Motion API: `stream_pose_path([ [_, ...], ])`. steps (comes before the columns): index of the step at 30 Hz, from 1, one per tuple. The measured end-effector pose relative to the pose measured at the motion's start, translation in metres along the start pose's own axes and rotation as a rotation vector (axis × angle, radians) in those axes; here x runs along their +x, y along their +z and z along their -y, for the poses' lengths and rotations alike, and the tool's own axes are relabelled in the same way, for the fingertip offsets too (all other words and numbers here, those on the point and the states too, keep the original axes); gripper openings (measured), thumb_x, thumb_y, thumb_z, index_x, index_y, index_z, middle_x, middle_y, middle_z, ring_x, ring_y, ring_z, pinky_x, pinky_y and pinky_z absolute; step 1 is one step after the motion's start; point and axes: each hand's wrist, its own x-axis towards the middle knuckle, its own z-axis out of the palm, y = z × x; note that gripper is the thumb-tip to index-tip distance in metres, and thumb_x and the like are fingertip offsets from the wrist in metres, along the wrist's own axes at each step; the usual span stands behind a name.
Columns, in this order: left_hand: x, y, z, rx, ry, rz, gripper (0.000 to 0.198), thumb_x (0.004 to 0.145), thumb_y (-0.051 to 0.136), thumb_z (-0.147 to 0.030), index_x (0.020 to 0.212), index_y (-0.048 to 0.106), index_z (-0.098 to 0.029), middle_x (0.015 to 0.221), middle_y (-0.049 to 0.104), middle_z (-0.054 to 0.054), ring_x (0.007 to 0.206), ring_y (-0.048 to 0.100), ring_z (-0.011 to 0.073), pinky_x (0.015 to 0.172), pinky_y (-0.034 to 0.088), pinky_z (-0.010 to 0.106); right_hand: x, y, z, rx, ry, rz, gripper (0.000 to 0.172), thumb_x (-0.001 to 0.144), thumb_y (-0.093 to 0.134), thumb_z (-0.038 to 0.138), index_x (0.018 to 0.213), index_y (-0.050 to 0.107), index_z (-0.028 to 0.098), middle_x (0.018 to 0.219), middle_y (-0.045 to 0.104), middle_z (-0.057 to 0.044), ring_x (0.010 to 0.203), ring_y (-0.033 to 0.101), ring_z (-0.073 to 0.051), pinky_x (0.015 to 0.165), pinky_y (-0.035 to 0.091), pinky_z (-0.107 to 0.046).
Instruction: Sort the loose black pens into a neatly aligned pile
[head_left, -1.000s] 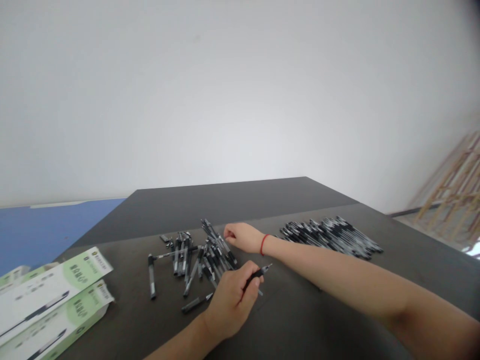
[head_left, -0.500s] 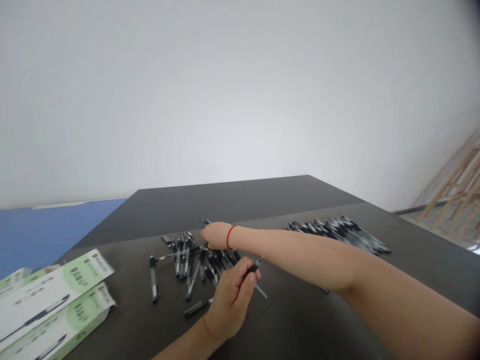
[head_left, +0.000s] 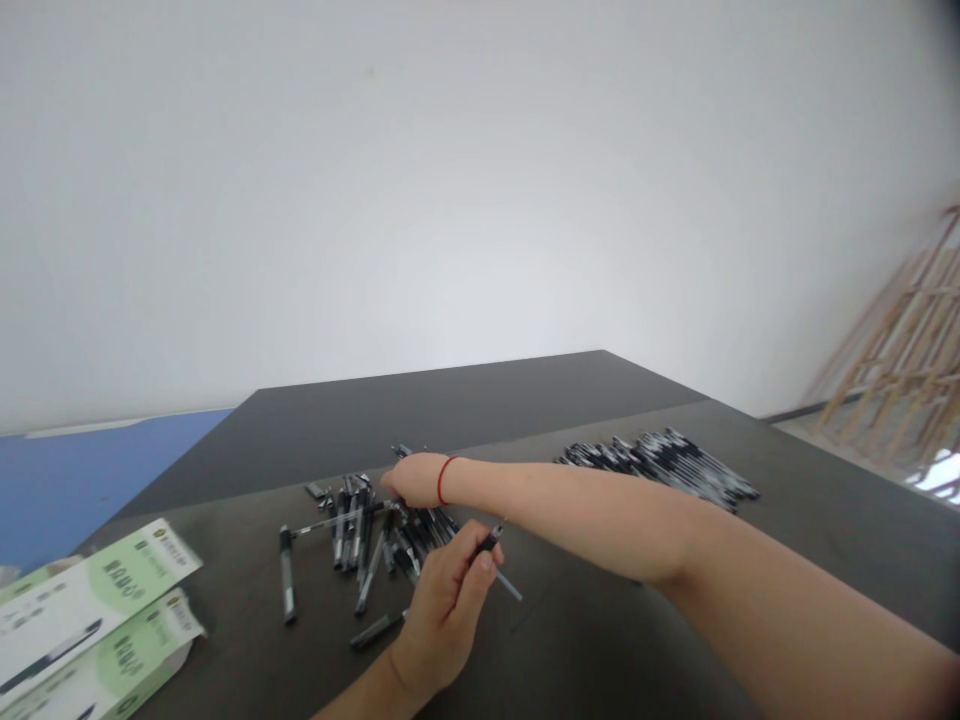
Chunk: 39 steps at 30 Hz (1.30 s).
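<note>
My left hand (head_left: 442, 615) is closed around a black pen (head_left: 489, 545), its tip sticking out to the upper right. My right hand (head_left: 410, 481), with a red string on the wrist, reaches across to the left and rests on a loose heap of black pens and pen parts (head_left: 367, 530) on the dark table (head_left: 570, 640). Its fingers are curled down into the heap; what they hold, if anything, is hidden. A single pen (head_left: 286, 588) lies apart at the heap's left.
A second, tidier pile of black pens (head_left: 660, 465) lies at the right on the table. Green-and-white pen boxes (head_left: 90, 620) sit at the near left corner. A wooden frame (head_left: 900, 370) leans at the far right. White wall and blue floor lie behind.
My right hand has moved left, from the heap's right side to over its middle. My left hand with the pen has stayed near the same place. The view shifted slightly.
</note>
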Motion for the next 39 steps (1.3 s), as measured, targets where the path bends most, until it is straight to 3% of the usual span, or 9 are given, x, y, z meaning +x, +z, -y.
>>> stream_pose_path([
  [10, 0.001, 0.001, -0.002, -0.037, -0.019, 0.01, 0.029, 0.095, 0.033, -0.04, 0.083, 0.05, -0.019, 0.06, 0.037, -0.005, 0.053, 0.035, 0.0115, 0.051, 0.028, 0.023, 0.006, 0.012, -0.01, -0.015, -0.127, -0.076, 0.021, 0.087, 0.046, 0.009, 0.101, 0.061, 0.01, 0.109, 0.065, -0.015, 0.097, 0.063, -0.024, 0.074, 0.049, -0.032],
  [18, 0.002, 0.001, -0.001, -0.017, 0.003, 0.027, 0.027, 0.095, 0.032, -0.037, 0.084, 0.05, -0.019, 0.06, 0.037, -0.005, 0.054, 0.035, 0.0113, 0.052, 0.028, 0.023, 0.008, 0.008, -0.021, 0.089, -0.212, -0.041, 0.023, 0.081, 0.055, 0.01, 0.102, 0.061, 0.016, 0.1, 0.068, -0.004, 0.084, 0.061, -0.014, 0.068, 0.043, -0.022],
  [23, 0.002, 0.002, -0.001, -0.012, -0.01, 0.02, 0.027, 0.095, 0.033, -0.036, 0.083, 0.05, -0.019, 0.059, 0.038, -0.005, 0.053, 0.035, 0.0111, 0.051, 0.028, 0.023, 0.011, 0.01, -0.017, 0.092, -0.263, -0.005, 0.015, 0.079, 0.059, 0.013, 0.093, 0.064, 0.015, 0.094, 0.068, -0.004, 0.082, 0.06, -0.014, 0.067, 0.041, -0.022],
  [31, 0.002, 0.001, -0.003, -0.005, -0.017, 0.03, 0.027, 0.095, 0.032, -0.036, 0.083, 0.05, -0.019, 0.058, 0.036, -0.006, 0.051, 0.035, 0.0106, 0.051, 0.027, 0.023, 0.012, 0.008, -0.01, 0.063, -0.226, 0.012, 0.009, 0.079, 0.058, 0.014, 0.085, 0.064, 0.014, 0.091, 0.068, -0.007, 0.08, 0.06, -0.016, 0.067, 0.041, -0.025],
  [39, 0.002, 0.0, 0.0, 0.014, -0.006, 0.031, 0.027, 0.095, 0.031, -0.036, 0.083, 0.048, -0.02, 0.059, 0.036, -0.006, 0.053, 0.035, 0.0111, 0.052, 0.028, 0.023, 0.006, 0.021, -0.021, 0.105, -0.164, -0.036, 0.015, 0.078, 0.057, 0.015, 0.091, 0.063, 0.016, 0.094, 0.067, -0.006, 0.082, 0.061, -0.019, 0.061, 0.04, -0.025],
])
